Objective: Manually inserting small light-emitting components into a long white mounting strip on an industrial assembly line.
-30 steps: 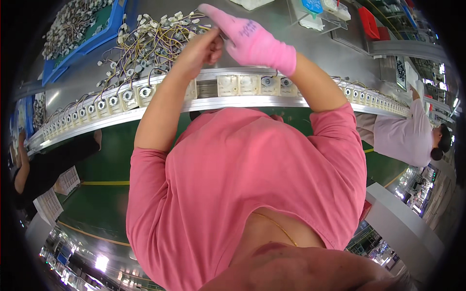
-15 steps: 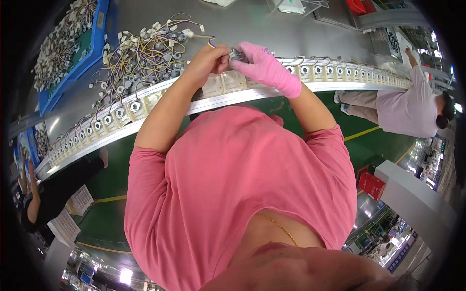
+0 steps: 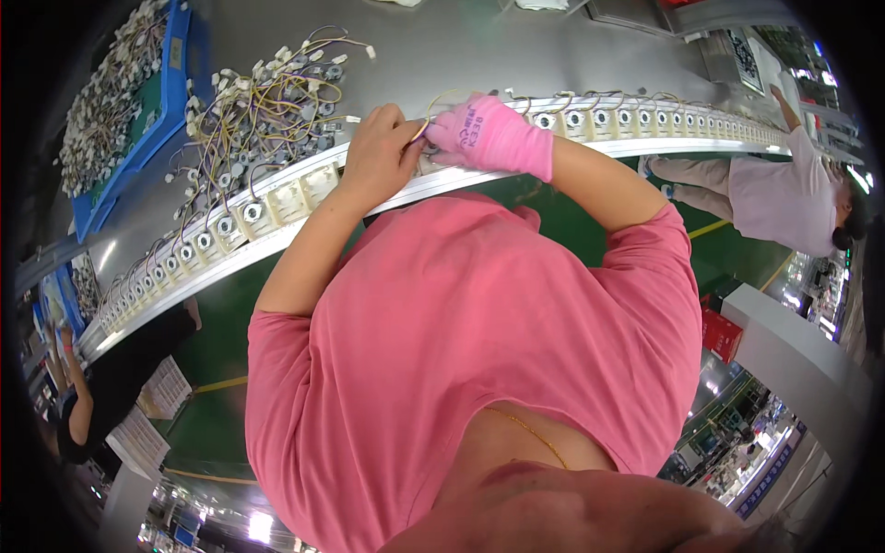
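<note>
My bare left hand is over the row of white plastic housings, fingers bent down and closed at the rail. What its fingertips hold is hidden. Beside it, my right hand, in a pink glove, is closed at one of the housings. A yellow and purple wire lead comes out between the two hands; the part at its end is covered by the glove. Left of my left hand a few housings have no grey part inside. Farther along both ways, housings hold round grey wired parts.
A tangled pile of wired parts with white connectors lies on the metal table at the left. Behind it stands a blue bin full of similar parts. A white rail runs along the front. Other people stand at far right and far left.
Both hands have come down from above the row onto the housings, bringing the grey wired part with them. The housings sit slightly farther left.
</note>
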The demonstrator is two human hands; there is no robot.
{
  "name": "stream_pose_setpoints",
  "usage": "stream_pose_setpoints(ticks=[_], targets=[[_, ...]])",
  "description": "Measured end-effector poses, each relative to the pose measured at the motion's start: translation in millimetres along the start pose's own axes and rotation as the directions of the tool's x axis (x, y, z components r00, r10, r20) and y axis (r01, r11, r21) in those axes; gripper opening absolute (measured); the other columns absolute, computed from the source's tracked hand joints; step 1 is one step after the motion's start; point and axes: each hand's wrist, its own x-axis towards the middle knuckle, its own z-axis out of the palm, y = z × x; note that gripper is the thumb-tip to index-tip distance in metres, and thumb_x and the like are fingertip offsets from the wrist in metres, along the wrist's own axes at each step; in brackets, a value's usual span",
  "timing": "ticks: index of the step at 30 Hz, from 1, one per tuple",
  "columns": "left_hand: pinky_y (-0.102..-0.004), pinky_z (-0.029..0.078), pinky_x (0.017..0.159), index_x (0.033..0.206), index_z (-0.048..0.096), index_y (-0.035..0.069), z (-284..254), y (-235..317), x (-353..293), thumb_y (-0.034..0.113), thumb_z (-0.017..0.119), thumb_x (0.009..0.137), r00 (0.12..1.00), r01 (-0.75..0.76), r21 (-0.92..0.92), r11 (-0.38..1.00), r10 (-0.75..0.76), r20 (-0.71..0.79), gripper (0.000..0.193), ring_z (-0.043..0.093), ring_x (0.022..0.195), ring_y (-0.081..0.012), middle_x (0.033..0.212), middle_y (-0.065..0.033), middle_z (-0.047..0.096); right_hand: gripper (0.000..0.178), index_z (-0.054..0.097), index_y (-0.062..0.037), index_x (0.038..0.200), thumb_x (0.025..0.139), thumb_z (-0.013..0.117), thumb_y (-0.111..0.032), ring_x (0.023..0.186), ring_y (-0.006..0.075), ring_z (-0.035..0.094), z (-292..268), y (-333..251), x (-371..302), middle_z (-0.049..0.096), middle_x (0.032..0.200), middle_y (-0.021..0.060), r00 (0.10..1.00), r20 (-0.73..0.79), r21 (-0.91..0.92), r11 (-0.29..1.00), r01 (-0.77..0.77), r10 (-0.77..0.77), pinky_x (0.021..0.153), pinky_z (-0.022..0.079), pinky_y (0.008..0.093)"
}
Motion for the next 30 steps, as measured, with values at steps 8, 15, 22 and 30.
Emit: stream_pose_setpoints(ticks=[8, 15, 22, 30], targets=[[-0.0399, 0.038, 0.072, 0.089, 0.055, 0.002, 17, 4, -4, 0.002, 0.059, 0.072, 0.997, 0.045, 0.119, 0.992, -0.038, -0.061, 0.018, 0.048, 0.084, -0.0313, 0.084, -0.0127, 0.050, 0.019, 0.058, -0.0117, 0.090, 0.078, 0.055, -0.027, 0.087, 0.0229, 0.055, 30, -5, -11, 0.055, 0.089, 0.0064, 0.956, -0.285, -0.150, 0.988, 0.023, -0.065, 0.070, 0.042, 0.0379], [-0.0404, 0.037, 0.074, 0.087, 0.054, 0.002, 21, 7, -4, 0.002, 0.058, 0.071, 0.987, 0.104, 0.075, 0.992, -0.094, -0.126, 0.017, 0.049, 0.084, -0.0327, 0.086, -0.0135, 0.052, 0.016, 0.058, -0.0138, 0.086, 0.075, 0.059, -0.025, 0.087, 0.0235, 0.052, 41, -23, -13, 0.051, 0.086, 0.0057, 0.884, -0.438, 0.092, 0.987, -0.134, 0.161, 0.073, 0.039, 0.0389], [-0.0417, 0.037, 0.076, 0.091, 0.055, 0.002, 18, 6, -5, 0.007, 0.058, 0.076, 0.993, 0.113, 0.155, 0.981, -0.104, -0.064, 0.016, 0.049, 0.087, -0.0317, 0.089, -0.0137, 0.052, 0.021, 0.057, -0.0130, 0.092, 0.075, 0.059, -0.025, 0.090, 0.0258, 0.055, 19, -12, -5, 0.057, 0.091, 0.0069, 0.728, -0.678, 0.161, 0.987, 0.012, 0.102, 0.079, 0.040, 0.0411], [-0.0394, 0.039, 0.068, 0.087, 0.057, 0.000, 16, 1, -5, 0.008, 0.060, 0.079, 0.997, 0.014, 0.124, 0.992, -0.006, -0.071, 0.012, 0.050, 0.078, -0.0314, 0.083, -0.0137, 0.053, 0.020, 0.054, -0.0081, 0.095, 0.078, 0.055, -0.017, 0.081, 0.0290, 0.060, -12, 8, 7, 0.061, 0.082, 0.0109, 0.996, -0.017, 0.006, 0.996, 0.089, -0.089, 0.072, 0.045, 0.0410]])
